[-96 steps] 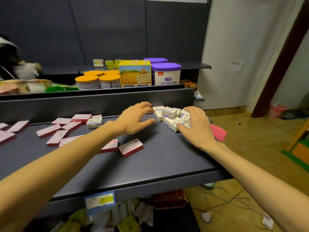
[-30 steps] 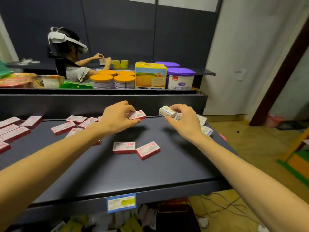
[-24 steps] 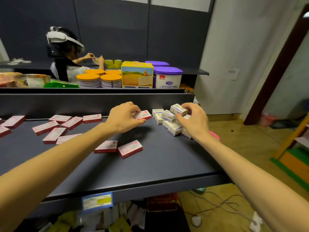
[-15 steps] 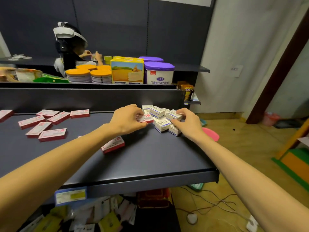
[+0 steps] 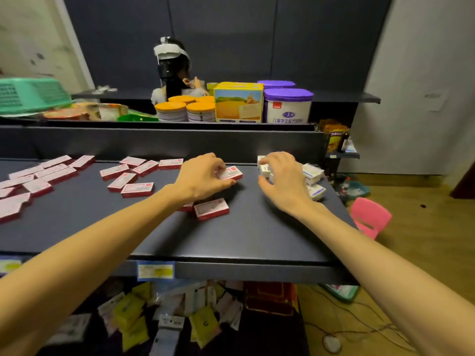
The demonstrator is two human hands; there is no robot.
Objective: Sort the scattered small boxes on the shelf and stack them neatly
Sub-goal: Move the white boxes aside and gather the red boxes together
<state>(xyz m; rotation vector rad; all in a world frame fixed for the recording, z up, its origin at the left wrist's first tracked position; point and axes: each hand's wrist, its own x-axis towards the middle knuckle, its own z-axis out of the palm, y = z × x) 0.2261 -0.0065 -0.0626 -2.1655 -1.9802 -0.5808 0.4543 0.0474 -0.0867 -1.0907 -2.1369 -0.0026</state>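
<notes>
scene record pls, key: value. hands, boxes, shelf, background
left hand: pinches a red-and-white box at the shelf's back
right hand: fingers curled over the white boxes
loose red boxes: scattered flat, left and centre; one beside the left forearm
shelf: dark, price tag on front edge
background: tins on the upper shelf

front strip: near part of the shelf (image 5: pixel 244 240) is sitting bare
left: pink boxes (image 5: pixel 123 176) are crowding the way
far right: white boxes (image 5: pixel 312 173) are blocking
back: raised wall (image 5: pixel 154 143) is closing it off
</notes>
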